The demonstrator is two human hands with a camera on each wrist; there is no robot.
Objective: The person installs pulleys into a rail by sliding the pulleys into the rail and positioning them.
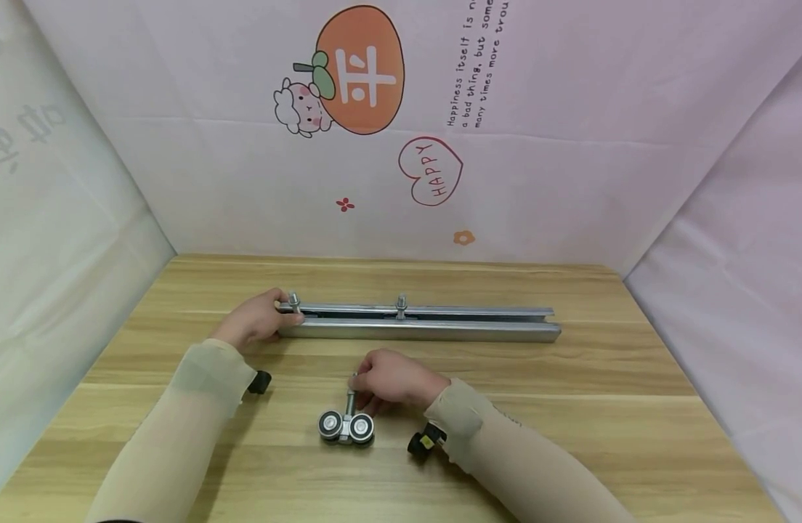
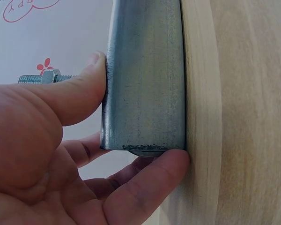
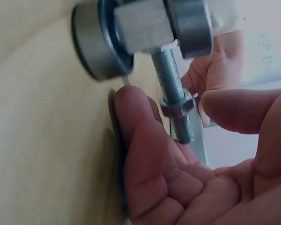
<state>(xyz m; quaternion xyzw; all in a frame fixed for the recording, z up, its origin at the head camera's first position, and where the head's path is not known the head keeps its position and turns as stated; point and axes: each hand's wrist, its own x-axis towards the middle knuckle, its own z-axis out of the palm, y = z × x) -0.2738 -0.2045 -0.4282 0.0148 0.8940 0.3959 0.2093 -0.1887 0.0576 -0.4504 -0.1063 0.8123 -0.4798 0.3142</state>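
A silver C-shaped metal rail (image 1: 414, 332) lies across the back of the table, slot upward. My left hand (image 1: 250, 319) grips its left end; in the left wrist view the thumb (image 2: 84, 91) presses the slotted side, and fingertips touch the open end. Out of the slot rise two threaded bolts, one (image 1: 294, 299) beside my left hand and another (image 1: 402, 305) near the middle. Nearer the front, my right hand (image 1: 397, 378) pinches the bolt of a roller trolley (image 1: 361, 428) around its nut (image 3: 178, 107). Its wheels point down toward the table; whether they touch is unclear.
Black wrist cameras (image 1: 260, 382) hang beside both wrists, close to the wooden tabletop (image 1: 571, 436). A printed white cloth (image 1: 538, 196) stands behind the table's back edge, with more cloth at both sides.
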